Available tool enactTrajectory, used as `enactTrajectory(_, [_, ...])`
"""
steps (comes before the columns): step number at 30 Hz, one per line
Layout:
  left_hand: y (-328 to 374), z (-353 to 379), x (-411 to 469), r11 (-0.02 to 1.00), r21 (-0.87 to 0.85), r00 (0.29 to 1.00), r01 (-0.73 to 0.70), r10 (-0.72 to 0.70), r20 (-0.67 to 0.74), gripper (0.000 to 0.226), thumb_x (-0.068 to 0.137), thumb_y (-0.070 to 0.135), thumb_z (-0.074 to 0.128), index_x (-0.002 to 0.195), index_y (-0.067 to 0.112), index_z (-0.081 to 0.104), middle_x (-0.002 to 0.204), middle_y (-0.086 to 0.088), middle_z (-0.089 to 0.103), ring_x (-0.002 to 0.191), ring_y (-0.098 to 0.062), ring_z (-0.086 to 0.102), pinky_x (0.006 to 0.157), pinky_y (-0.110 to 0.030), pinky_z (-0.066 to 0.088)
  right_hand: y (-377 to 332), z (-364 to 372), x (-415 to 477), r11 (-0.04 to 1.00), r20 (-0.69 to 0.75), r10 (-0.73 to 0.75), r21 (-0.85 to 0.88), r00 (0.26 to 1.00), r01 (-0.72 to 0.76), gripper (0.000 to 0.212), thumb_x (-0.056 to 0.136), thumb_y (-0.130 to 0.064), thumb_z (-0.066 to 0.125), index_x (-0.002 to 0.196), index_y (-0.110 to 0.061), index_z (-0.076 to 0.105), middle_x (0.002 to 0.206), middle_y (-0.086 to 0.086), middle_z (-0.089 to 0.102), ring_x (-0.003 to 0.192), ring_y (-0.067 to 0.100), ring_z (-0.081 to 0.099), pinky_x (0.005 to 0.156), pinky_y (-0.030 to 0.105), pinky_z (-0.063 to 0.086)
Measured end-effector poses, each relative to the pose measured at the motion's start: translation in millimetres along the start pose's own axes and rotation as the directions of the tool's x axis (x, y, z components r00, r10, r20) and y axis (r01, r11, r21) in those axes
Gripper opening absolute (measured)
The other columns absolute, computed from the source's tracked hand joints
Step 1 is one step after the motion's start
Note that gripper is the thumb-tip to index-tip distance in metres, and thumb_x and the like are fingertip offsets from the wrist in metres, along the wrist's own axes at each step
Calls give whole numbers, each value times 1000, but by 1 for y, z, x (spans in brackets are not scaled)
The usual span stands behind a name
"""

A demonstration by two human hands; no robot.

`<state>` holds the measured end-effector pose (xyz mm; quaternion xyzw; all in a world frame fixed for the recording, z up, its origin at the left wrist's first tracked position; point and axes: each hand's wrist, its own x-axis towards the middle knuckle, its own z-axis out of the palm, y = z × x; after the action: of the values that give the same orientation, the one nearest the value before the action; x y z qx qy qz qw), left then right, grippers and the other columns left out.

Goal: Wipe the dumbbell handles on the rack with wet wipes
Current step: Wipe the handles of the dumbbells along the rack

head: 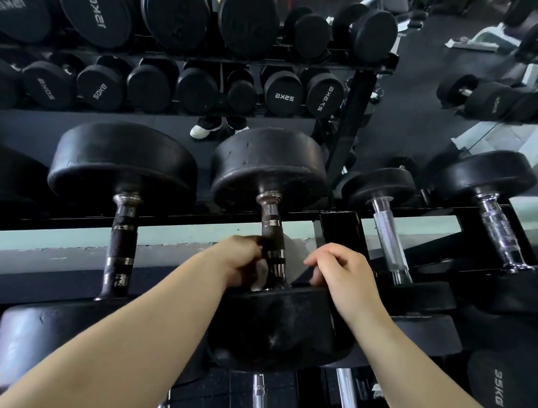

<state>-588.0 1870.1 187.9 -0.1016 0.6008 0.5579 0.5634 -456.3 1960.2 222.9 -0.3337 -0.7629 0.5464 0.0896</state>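
Note:
A large black dumbbell lies across the rack in front of me, its dark knurled handle [272, 232] running away from me. A white wet wipe [296, 255] passes round the near part of that handle. My left hand [243, 258] curls against the handle's left side and holds one end of the wipe, which shows white below my fingers. My right hand [336, 269] sits to the right of the handle, fingers curled, pinching the wipe's other end. The near head of the dumbbell [280, 326] lies under both wrists.
More dumbbells lie alongside: a dark-handled one [120, 243] on the left and two chrome-handled ones [387, 238] [500, 231] on the right. A black rack rail [167, 222] crosses behind the handles. A mirror beyond reflects racks of weights. A lower tier holds more chrome handles [259, 396].

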Motion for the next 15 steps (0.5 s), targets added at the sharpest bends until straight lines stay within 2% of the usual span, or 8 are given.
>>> enactTrajectory(2, [0, 0, -3, 999, -7, 998, 34, -33, 48, 40, 87, -13, 19, 76, 8, 51, 63, -9, 47, 31, -11, 43, 33, -10, 36, -1, 0, -1, 1000, 17, 1, -5, 1000, -1, 29, 85, -8, 44, 62, -19, 60, 57, -2, 53, 60, 11, 49, 58, 16, 40])
enactTrajectory(4, [9, 0, -2, 997, 73, 999, -36, 36, 5, 42, 86, -14, 20, 75, 11, 53, 66, -7, 47, 41, -13, 47, 33, -13, 38, -2, 0, -1, 1000, 23, 6, 2, 1000, -6, 30, 85, -9, 43, 62, -19, 59, 58, -2, 53, 60, 10, 49, 59, 20, 39])
enactTrajectory(6, [16, 0, -2, 987, 111, 992, -120, 123, -25, 47, 85, -15, 20, 78, 15, 55, 69, -5, 49, 52, -15, 49, 41, -21, 41, -3, 0, -1, 1000, 18, 8, 10, 1000, -9, 29, 85, -9, 44, 62, -19, 58, 57, -2, 54, 59, 9, 49, 58, 19, 39])
enactTrajectory(8, [14, -2, -4, 980, 154, 991, -129, 131, -3, 48, 84, -16, 20, 83, 16, 56, 73, -5, 52, 56, -17, 51, 47, -26, 42, -2, 0, -1, 1000, 8, 7, 12, 1000, -7, 29, 85, -9, 44, 61, -19, 58, 58, -2, 54, 58, 9, 48, 55, 14, 39])
enactTrajectory(11, [3, -3, -11, 952, 301, 997, -59, 43, 59, 43, 88, -13, 24, 91, 15, 56, 76, -4, 56, 45, -9, 55, 37, -16, 43, 0, 1, -1, 1000, 5, 8, 12, 1000, -8, 29, 85, -10, 45, 62, -20, 58, 59, -2, 55, 60, 9, 49, 49, 5, 37])
enactTrajectory(13, [3, -3, -12, 949, 311, 997, -52, 34, 63, 42, 87, -14, 25, 89, 13, 57, 76, -3, 56, 49, -10, 55, 37, -13, 43, -1, 0, -1, 1000, 10, 12, 16, 1000, -12, 28, 86, -10, 45, 63, -19, 58, 60, -3, 54, 61, 8, 50, 49, 4, 37])
enactTrajectory(15, [9, -2, -10, 961, 257, 995, -100, 96, 30, 42, 84, -16, 24, 81, 11, 56, 75, -5, 54, 58, -14, 52, 38, -16, 46, -1, 0, -1, 1000, 18, 17, 22, 1000, -18, 28, 86, -10, 44, 64, -18, 58, 59, -3, 54, 60, 8, 50, 52, 9, 39])
